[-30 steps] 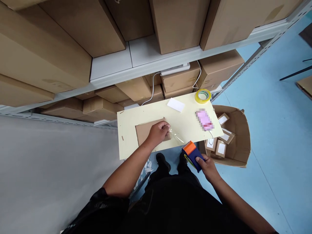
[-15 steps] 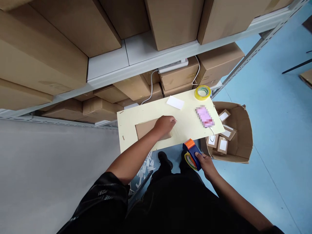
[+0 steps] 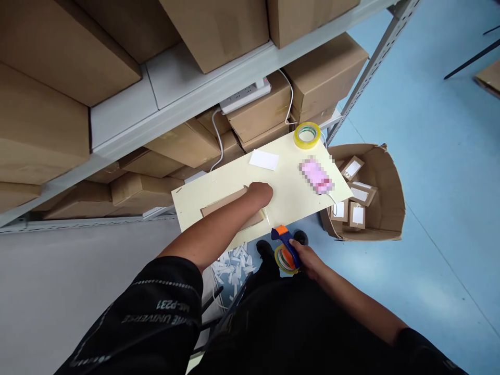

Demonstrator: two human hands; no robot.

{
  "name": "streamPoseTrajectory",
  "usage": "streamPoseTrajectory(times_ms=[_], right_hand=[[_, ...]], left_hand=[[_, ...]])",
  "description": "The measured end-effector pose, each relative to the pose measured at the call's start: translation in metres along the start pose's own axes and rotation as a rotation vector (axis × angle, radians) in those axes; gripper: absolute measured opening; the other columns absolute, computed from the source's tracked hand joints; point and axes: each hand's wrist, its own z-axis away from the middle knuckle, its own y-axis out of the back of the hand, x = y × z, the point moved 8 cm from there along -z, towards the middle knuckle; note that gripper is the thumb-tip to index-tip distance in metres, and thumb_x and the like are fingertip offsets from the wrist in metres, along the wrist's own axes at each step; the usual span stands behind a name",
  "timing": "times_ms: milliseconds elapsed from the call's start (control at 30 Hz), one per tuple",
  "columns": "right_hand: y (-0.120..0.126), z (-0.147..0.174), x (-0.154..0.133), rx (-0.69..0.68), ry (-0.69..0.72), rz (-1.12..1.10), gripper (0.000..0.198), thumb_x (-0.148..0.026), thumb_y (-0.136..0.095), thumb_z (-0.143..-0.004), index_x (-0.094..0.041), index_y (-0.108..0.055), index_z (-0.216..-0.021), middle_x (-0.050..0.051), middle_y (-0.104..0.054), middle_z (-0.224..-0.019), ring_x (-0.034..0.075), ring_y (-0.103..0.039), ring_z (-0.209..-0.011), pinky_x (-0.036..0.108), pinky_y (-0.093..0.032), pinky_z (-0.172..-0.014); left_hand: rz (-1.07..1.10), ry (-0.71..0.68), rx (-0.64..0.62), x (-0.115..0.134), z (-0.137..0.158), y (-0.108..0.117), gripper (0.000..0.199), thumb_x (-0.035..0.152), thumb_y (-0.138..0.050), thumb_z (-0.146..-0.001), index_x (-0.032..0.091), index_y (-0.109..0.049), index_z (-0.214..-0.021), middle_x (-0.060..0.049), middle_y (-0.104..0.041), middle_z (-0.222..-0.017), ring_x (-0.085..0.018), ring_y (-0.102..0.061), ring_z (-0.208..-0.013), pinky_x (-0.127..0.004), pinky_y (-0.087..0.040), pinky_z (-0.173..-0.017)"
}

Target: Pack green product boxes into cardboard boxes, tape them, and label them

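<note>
My right hand [image 3: 307,258] is wrapped around the handle of a blue and orange tape dispenser [image 3: 287,245], loaded with a yellow-edged roll, just off the board's near edge. My left hand [image 3: 261,195] is closed at the right end of a flat brown cardboard box [image 3: 224,202], its fingertips out of sight. The forearm covers part of this box. A shiny strip of transparent tape [image 3: 267,215] shows below that hand, at the box's right end. The box lies on a cream board [image 3: 291,200].
A white card [image 3: 264,160], a yellow tape roll [image 3: 307,135] and a pixelated pink phone-like item [image 3: 315,176] lie on the board. To the right, an open carton [image 3: 385,192] holds several small labelled boxes. Shelves of cartons and a power strip [image 3: 245,95] stand behind. Paper scraps [image 3: 234,265] lie below.
The view has shifted and turned a little. The tape dispenser in my right hand has come nearer the cardboard box. A strip of tape now shows at the box's right end.
</note>
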Motion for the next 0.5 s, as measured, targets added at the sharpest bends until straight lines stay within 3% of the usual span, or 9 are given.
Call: streamPoseTrajectory(times_ms=[167,300,500], right_hand=[[-0.015,-0.005,0.004,-0.056,-0.072,-0.018,0.053,-0.070,-0.063,-0.087,-0.019,-0.069,-0.096,0.009,-0.073,-0.075,0.022,-0.066,-0.055,0.032,-0.049,-0.047],[-0.027,-0.008,0.010,-0.125,-0.135,-0.065,0.049,-0.067,-0.061,-0.090,-0.018,-0.067,-0.095,0.006,-0.069,-0.069,0.021,-0.063,-0.052,0.034,-0.051,-0.049],[-0.038,-0.009,0.013,-0.207,-0.142,-0.148,0.047,-0.067,-0.055,-0.094,-0.021,-0.065,-0.096,0.001,-0.064,-0.062,0.020,-0.059,-0.048,0.033,-0.050,-0.048]], left_hand=[[-0.034,0.023,-0.050,-0.004,-0.019,-0.013,0.040,0.006,-0.079,-0.058,0.009,-0.079,-0.099,-0.024,-0.075,-0.106,-0.037,-0.072,-0.094,-0.040,-0.056,-0.075],[-0.066,0.032,-0.056,-0.006,-0.025,-0.022,0.041,0.003,-0.076,-0.058,0.010,-0.079,-0.099,-0.023,-0.074,-0.110,-0.035,-0.069,-0.096,-0.042,-0.053,-0.079],[-0.120,0.043,0.037,-0.013,-0.028,-0.021,0.039,0.008,-0.077,-0.061,0.013,-0.078,-0.100,-0.022,-0.072,-0.112,-0.036,-0.057,-0.113,-0.047,-0.042,-0.092]])
